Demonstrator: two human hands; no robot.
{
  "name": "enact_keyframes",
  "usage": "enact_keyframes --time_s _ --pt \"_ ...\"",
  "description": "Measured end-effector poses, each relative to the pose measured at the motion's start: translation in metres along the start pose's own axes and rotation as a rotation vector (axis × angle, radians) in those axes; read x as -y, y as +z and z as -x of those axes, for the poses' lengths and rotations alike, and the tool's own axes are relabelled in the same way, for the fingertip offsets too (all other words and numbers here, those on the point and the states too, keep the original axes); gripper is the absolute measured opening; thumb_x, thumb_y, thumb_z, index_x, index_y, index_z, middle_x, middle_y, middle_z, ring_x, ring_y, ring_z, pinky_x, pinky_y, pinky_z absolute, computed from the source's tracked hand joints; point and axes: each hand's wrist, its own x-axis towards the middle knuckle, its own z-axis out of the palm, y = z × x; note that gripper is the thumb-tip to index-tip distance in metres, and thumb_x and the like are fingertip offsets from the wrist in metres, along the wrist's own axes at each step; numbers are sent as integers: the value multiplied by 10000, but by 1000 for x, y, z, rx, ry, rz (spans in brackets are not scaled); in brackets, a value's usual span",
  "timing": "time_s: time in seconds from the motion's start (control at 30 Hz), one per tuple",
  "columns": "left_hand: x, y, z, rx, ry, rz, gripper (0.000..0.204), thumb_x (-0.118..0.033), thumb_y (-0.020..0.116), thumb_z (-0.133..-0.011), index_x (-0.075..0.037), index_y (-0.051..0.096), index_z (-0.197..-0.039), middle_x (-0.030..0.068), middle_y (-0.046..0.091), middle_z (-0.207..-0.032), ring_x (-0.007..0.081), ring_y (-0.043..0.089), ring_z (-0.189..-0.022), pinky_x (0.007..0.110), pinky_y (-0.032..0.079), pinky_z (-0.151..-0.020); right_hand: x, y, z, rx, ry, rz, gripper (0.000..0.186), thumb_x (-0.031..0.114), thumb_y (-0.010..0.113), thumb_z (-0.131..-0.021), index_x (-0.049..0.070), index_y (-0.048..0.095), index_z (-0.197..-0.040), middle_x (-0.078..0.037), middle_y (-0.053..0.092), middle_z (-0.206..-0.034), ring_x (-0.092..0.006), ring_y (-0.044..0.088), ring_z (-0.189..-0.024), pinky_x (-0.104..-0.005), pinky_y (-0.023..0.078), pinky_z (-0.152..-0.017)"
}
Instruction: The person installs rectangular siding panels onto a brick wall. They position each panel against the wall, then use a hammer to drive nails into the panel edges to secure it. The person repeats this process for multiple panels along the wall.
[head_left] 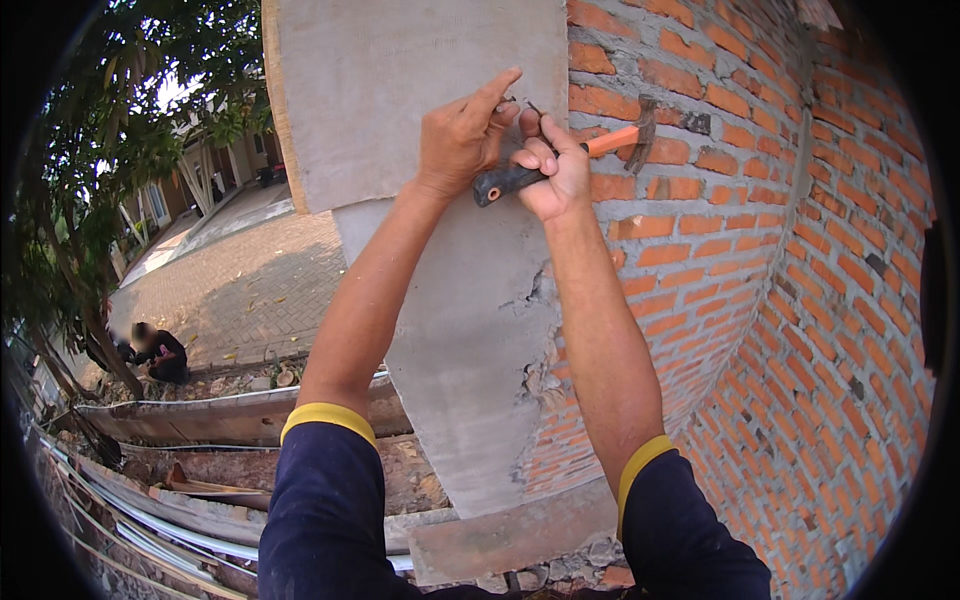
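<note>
Holding hammer (612,140) w/ R hand (558,180): grip clamping handle (508,182), head (643,135) near brick wall (690,225). L hand (462,143) is hovering alongside, near gray board (400,90); can't tell its grip. Prob. prepping to strike; next move's prob. needing L hand clear.

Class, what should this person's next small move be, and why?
Probably the left hand should take the slender dark piece that seems to sit at the fingertips of the right hand: that hand also grips the hammer, so it seems doubly occupied, while the left hand is close by, before the grey panel.
</note>
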Motion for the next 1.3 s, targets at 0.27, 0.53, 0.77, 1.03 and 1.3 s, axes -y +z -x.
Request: enact_keyframes --time_s 0.27,0.53,0.77,1.03,1.3 --pt "-4 -10 -3 103 -38 158 301 39 580 -864 -122 682 -1097 62 625 -764 187 637 -672 295 507 -596 -4 4 -1 71 70 53 173 155 451 -1020 14 552 -1018 -49 656 -903 -48 365 -434 -232 385 -481" --pt "-7 -10 -2 -93 -116 89 78 -86 599 -935 -72 673 -957 69 637 -738 174 615 -611 293 473 -549 -7 13 5 -94 32 272 228 269 582 -977 45 596 -937 -41 599 -768 -80 364 -463 -289 378 -515" --pt "-6 1 -3 -187 -42 -62 29 -101 687 -843 -89 665 -858 51 625 -684 224 590 -541 329 448 -475 -4 20 12 -255 19 518 355 347 656 -933 -2 594 -959 -58 558 -715 -98 366 -459 -304 371 -492" --pt "-9 3 -10 23 -51 -206 69 -128 698 -791 -167 693 -848 -2 607 -664 218 594 -554 335 419 -457 15 -8 83 -371 97 689 404 390 737 -867 42 533 -850 -37 518 -664 -75 364 -408 -277 356 -415" --pt "-8 7 -9 38 -41 -298 73 -146 692 -805 -191 700 -862 -18 625 -687 210 605 -569 335 426 -463 18 -27 159 -366 -19 1068 390 340 680 -916 17 470 -978 -55 548 -711 -87 446 -430 -286 387 -392"
